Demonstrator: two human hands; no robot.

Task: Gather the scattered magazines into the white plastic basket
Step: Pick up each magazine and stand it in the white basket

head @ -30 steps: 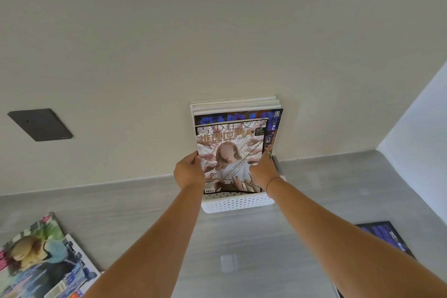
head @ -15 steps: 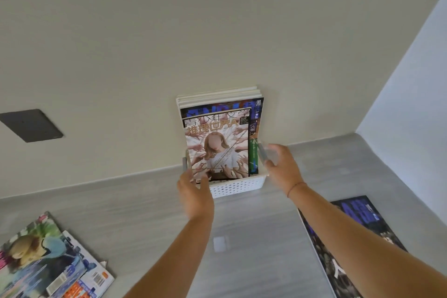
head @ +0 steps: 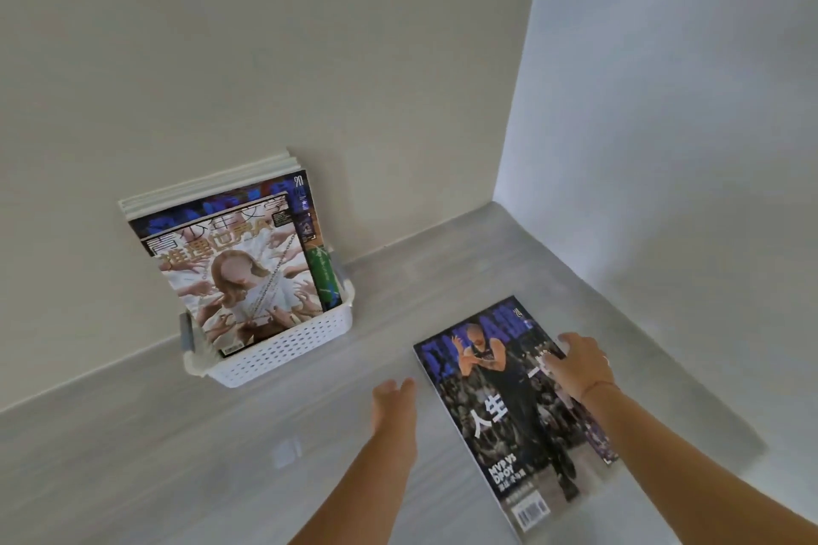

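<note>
White plastic basket (head: 283,352) part-filled; basketball magazine (head: 504,416) waits by right edge of floor (head: 177,456)
Right hand (head: 580,365) flat on it, left hand (head: 394,405) spread, empty

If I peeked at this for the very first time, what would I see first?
Probably the white basket against the wall, stuffed with upright magazines, the front magazine showing lots of reaching hands. Next, the big basketball magazine lying flat on the grey surface to its right, with the right hand resting on its far edge and the left hand open beside it.
</note>
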